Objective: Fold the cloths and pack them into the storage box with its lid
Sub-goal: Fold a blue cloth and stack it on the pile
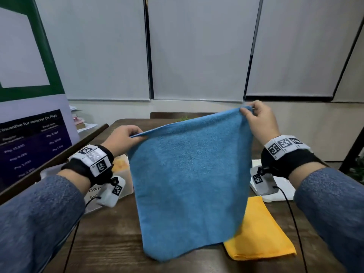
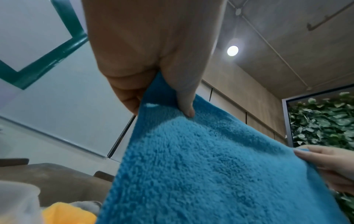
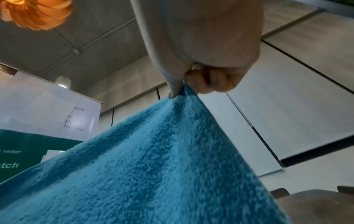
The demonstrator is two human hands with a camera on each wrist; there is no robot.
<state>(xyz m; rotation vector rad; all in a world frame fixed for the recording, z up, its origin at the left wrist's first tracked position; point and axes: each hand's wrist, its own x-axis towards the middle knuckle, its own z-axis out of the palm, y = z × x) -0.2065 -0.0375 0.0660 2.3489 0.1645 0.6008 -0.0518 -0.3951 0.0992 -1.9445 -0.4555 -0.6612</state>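
The left hand (image 1: 123, 137) pinches the top left corner of the blue cloth (image 1: 189, 182), thumb (image 2: 184, 97) on the near face and the other fingers behind it. The right hand (image 1: 258, 122) pinches the top right corner, held higher than the left, so the top edge slopes up to the right. In the right wrist view the thumb and curled fingers (image 3: 203, 80) are clamped on that corner. The hands are well apart — the cloth is stretched open between them and hangs down, its lower edge at or just above the bench (image 1: 110, 241); I cannot tell whether it touches.

A folded yellow cloth (image 1: 262, 235) lies on the bench at the right, partly hidden behind the blue one. At the left, behind the left wrist, stands the clear box (image 1: 126, 180) with something yellow inside — the left wrist view shows yellow and grey cloth near its rim. A white lid (image 1: 283, 192) lies flat on the bench under the right wrist. A banner (image 1: 33, 142) stands at the far left.
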